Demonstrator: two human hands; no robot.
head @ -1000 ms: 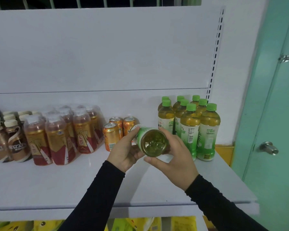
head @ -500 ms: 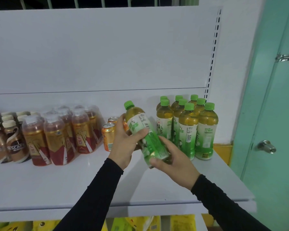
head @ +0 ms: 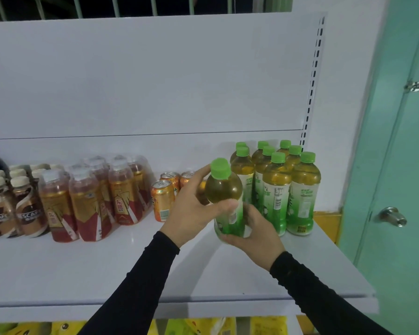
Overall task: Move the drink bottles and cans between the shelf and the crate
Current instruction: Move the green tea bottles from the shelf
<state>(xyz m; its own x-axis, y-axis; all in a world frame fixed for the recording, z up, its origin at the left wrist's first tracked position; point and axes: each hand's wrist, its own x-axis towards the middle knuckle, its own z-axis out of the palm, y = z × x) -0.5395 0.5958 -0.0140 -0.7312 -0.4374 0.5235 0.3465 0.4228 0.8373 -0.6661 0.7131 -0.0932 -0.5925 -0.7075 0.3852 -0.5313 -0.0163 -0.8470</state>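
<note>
the wide white metal shelf (head: 107,269) is carrying drinks grouped by kind, with a cluster of green-capped plastic tea bottles (head: 279,189) standing at its right end, apparently so that like sits with like. the person is holding one more green-capped tea bottle (head: 224,197) upright just left of that cluster, probably to set it alongside. the left hand (head: 191,209) is curling round its upper body while the right hand (head: 254,234) is wrapping the base, steadying it.

Both arms in black sleeves reach forward. The left hand (head: 191,209) wraps a bottle (head: 224,189), thumb across its front; the right hand (head: 254,234) cups its base.
</note>
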